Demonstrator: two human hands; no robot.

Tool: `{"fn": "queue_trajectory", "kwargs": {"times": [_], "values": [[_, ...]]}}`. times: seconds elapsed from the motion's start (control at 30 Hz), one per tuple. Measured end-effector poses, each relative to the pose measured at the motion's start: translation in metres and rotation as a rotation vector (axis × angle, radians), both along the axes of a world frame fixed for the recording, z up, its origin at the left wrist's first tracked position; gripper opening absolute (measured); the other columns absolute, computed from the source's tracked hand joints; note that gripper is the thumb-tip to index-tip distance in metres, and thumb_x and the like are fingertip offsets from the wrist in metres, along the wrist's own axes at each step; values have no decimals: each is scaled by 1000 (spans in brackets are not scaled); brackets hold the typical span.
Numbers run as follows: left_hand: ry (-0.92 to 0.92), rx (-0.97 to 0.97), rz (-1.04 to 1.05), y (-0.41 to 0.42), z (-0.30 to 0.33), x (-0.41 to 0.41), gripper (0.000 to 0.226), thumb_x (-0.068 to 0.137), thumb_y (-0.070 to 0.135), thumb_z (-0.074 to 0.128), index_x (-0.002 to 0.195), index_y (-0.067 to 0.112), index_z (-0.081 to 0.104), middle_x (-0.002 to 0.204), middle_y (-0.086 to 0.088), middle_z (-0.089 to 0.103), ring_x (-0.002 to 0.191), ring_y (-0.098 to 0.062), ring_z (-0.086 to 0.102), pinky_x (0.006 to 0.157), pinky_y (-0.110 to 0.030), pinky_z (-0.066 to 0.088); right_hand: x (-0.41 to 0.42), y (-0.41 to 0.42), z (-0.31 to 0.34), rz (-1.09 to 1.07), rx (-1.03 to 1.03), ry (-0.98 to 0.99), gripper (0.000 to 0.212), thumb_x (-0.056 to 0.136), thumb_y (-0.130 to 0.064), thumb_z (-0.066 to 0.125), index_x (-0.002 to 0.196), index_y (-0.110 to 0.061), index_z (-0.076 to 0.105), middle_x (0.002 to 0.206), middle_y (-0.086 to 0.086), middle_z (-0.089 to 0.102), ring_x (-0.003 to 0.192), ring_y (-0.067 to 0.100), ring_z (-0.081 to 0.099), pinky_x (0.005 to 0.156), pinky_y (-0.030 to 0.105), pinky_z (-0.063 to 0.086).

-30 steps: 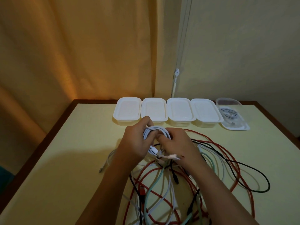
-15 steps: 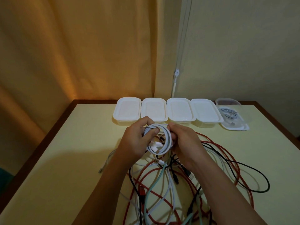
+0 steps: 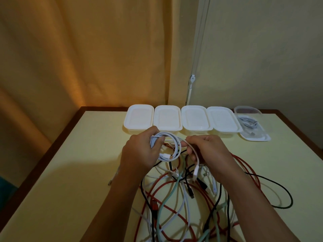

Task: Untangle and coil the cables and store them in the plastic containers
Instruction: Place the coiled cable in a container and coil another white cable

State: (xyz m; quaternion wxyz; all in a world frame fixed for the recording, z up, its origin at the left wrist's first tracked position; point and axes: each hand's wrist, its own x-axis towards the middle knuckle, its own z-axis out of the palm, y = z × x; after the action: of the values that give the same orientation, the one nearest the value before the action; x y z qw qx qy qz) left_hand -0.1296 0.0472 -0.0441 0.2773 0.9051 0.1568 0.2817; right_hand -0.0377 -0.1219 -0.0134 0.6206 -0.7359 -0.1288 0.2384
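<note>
My left hand (image 3: 139,152) grips a white cable coil (image 3: 172,147) held above the table. My right hand (image 3: 208,151) pinches the loose end of that white cable, and its plug (image 3: 196,172) hangs down below the fingers. Beneath both hands lies a tangle of red, black, white and pale green cables (image 3: 183,203). Along the table's far edge stand several lidded white plastic containers (image 3: 139,119). At the right end an open clear container (image 3: 248,117) holds a coiled cable (image 3: 248,124) and sits on its white lid (image 3: 257,137).
The pale yellow table (image 3: 70,172) has a dark brown rim. An orange curtain hangs behind it at the left, a plain wall at the right. A black cable loop (image 3: 286,194) reaches out toward the right side of the table.
My right hand moved off the coil to the right, drawing the white cable's free end out, so its plug now hangs below the hand. The left hand kept hold of the coil.
</note>
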Motion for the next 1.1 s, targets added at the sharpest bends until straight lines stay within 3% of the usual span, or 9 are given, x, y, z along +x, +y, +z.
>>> {"fn": "queue_trajectory", "kwargs": {"times": [0.27,0.37,0.5,0.6,0.7,0.8,0.93,1.03,1.1], "values": [[-56,32,113,-3,-2,2,16,96,35,56,82,30,49,55,9,46,51,-12,49,47,-24,28,-9,10,-8,155,72,94,22,96,-16,66,82,-1,75,65,8,69,54,15,60,53,25,51],[-68,-16,85,-8,-1,7,22,95,29,58,79,30,43,51,9,40,46,-9,44,45,-17,24,-10,12,-8,165,78,103,23,94,-17,68,79,-1,75,71,12,72,57,16,64,55,25,53],[-65,-181,-41,-13,-2,11,26,99,25,52,76,28,41,55,6,49,51,-9,50,47,-18,31,-13,14,-7,144,101,121,18,91,-14,72,82,-1,64,72,17,72,53,18,62,51,27,53],[-95,-253,-117,-19,-2,9,25,102,22,49,79,28,43,60,7,55,56,-4,53,50,-15,35,-11,13,-4,91,68,69,29,86,-16,78,90,-8,50,63,14,69,45,18,56,44,25,46],[-147,-439,-235,-21,0,7,21,103,19,47,82,20,47,63,13,55,56,-2,53,54,-13,38,-9,11,-4,36,-57,-71,34,79,-29,84,93,-10,60,61,2,70,46,8,61,44,17,43],[-148,-657,-297,-22,6,8,24,104,22,44,85,8,47,62,9,50,53,-2,50,49,-17,42,-9,12,-7,44,-99,-213,22,81,-42,80,93,-26,71,76,5,74,64,10,68,54,16,46],[-143,-629,-388,-22,4,6,28,105,33,41,87,13,48,64,4,53,55,-13,52,48,-30,45,-10,16,-12,22,-95,-344,17,88,-34,74,79,-20,74,76,-1,72,70,10,64,59,14,45],[-58,-708,-366,-24,3,6,39,98,44,37,104,9,54,70,-1,59,57,-20,56,48,-34,48,-10,18,-13,-65,-163,-362,28,87,-33,75,76,-9,66,69,7,67,54,13,56,53,25,42],[14,-841,-375,-23,3,7,46,100,47,35,112,7,54,75,-6,62,60,-22,59,49,-34,50,-9,19,-14,-89,-181,-355,28,88,-27,74,76,-4,62,61,4,61,45,4,51,46,18,39]]}}
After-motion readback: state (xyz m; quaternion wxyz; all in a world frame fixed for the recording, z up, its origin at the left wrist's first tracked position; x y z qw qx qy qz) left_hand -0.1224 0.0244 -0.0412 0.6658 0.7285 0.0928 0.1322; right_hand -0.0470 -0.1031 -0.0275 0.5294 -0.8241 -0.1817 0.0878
